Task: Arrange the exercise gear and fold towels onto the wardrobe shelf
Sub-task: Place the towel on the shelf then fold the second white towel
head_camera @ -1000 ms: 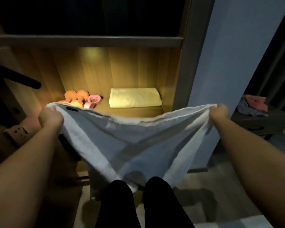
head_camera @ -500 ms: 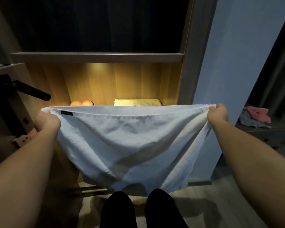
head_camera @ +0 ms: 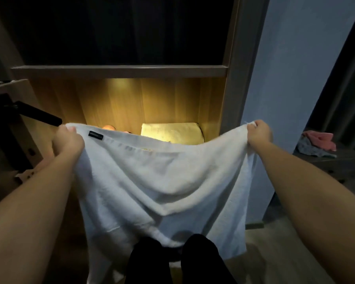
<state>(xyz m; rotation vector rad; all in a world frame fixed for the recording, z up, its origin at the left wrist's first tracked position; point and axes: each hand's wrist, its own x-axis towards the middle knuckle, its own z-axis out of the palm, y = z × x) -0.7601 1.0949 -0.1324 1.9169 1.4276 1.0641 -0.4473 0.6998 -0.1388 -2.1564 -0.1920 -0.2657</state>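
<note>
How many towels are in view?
2: white towel held by left hand and right hand; folded yellow towel on the shelf. It may hide more; cloths at right unclear.

Count, one pass.

Hands: 2. The left hand point(head_camera: 69, 142) and the right hand point(head_camera: 258, 133) each grip a top corner of the same towel.

Towels: 2. The white towel point(head_camera: 162, 181) hangs between the fingers of both hands. The folded yellow towel point(head_camera: 172, 132) lies beyond the fingers.

Black tag point(head_camera: 95, 135): 1, just right of the left fingers.

Orange gear point(head_camera: 109, 127): 1 piece showing beyond the left fingers. Any more is hidden by the cloth.

Black lever handle point(head_camera: 39, 116): 1, left of the left fingers.

Loose cloths: 2. The pink cloth point(head_camera: 318, 138) and the grey cloth point(head_camera: 309, 149) lie well right of the right fingers.
</note>
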